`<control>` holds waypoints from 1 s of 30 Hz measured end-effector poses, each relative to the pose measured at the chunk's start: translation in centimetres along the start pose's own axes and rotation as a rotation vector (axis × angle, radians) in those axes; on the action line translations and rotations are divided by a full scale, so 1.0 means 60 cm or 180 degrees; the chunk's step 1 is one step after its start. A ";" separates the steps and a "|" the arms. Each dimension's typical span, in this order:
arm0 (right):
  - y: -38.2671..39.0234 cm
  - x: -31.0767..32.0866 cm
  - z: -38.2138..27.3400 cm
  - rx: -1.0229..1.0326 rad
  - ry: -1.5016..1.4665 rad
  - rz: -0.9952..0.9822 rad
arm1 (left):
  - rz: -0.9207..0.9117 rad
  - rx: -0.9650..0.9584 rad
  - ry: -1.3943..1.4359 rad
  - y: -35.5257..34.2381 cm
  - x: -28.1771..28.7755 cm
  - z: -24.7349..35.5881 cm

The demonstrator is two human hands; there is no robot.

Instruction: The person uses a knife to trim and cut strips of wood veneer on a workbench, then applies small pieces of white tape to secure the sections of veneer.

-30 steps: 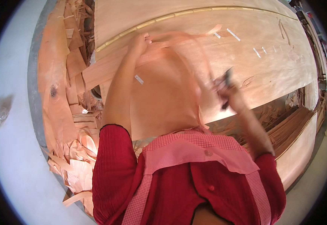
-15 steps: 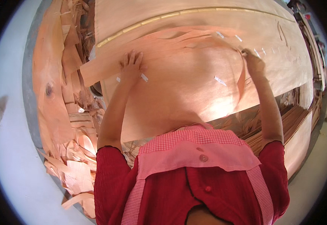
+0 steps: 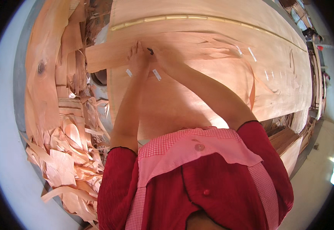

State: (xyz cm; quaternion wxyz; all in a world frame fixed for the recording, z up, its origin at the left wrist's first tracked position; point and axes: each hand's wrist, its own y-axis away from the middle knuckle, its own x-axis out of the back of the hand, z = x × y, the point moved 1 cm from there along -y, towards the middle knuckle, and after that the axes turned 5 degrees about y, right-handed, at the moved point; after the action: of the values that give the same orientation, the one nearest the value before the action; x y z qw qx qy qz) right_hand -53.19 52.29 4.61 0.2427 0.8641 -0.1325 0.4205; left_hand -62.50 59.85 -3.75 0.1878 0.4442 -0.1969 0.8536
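A long strip of thin wood veneer (image 3: 105, 57) lies across a large pale veneer sheet (image 3: 289, 96), its left end jutting past the sheet's edge. My left hand (image 3: 138, 59) presses flat on this strip with its fingers stretched out. Close beside it, my right hand (image 3: 163, 61) is closed on a small black tool (image 3: 150, 50), whose kind I cannot make out. Toward the right, the strip splits into ragged slivers (image 3: 213, 46), and a narrow curled sliver (image 3: 252, 90) hangs down over the sheet. White tape pieces (image 3: 157, 74) stick to the veneer near my wrists.
A yellow segmented bamboo-like rod (image 3: 174, 17) lies across the sheet's far part. Torn veneer scraps (image 3: 67, 165) are heaped at the left, beside a long veneer piece with a dark knot (image 3: 41, 67). Stacked veneer (image 3: 283, 140) shows below the sheet at the right.
My right hand has moved left from the strip's right end to beside my left hand, and the black tool now shows at its fingers. My left hand has shifted slightly along the strip.
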 end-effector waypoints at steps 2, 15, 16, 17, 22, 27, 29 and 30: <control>-0.011 -0.006 -0.019 -0.0022 0.0381 -0.0239 | -0.0088 -0.0024 -0.0145 0.001 0.004 -0.001; 0.016 0.162 0.237 0.1790 0.1659 0.0040 | -0.0507 0.0703 -0.0185 0.010 0.027 0.066; 0.020 0.204 0.261 0.1734 0.1745 -0.0160 | -0.0484 0.0702 -0.0182 0.009 0.032 0.069; 0.017 0.230 0.275 0.1706 0.1860 -0.0268 | -0.0440 0.0671 -0.0113 0.009 0.035 0.072; -0.020 0.202 0.246 0.2036 0.1341 -0.0278 | -0.0155 0.0940 0.0292 0.015 0.039 0.075; -0.112 0.055 0.082 0.2941 0.0893 -0.0122 | 0.0210 0.0722 0.0568 0.018 0.036 0.072; -0.116 0.034 0.033 0.2988 0.1426 -0.0182 | 0.0211 0.0719 0.0610 0.016 0.035 0.069; -0.113 0.037 0.018 0.3130 0.1617 -0.0129 | 0.0213 0.0713 0.0583 0.015 0.034 0.068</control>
State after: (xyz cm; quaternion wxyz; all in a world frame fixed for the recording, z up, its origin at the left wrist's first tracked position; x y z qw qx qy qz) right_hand -48.20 57.41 3.72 -0.1569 0.7495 0.1588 0.6232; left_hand -61.23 57.32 -0.05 0.1257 0.3758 -0.0972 0.9130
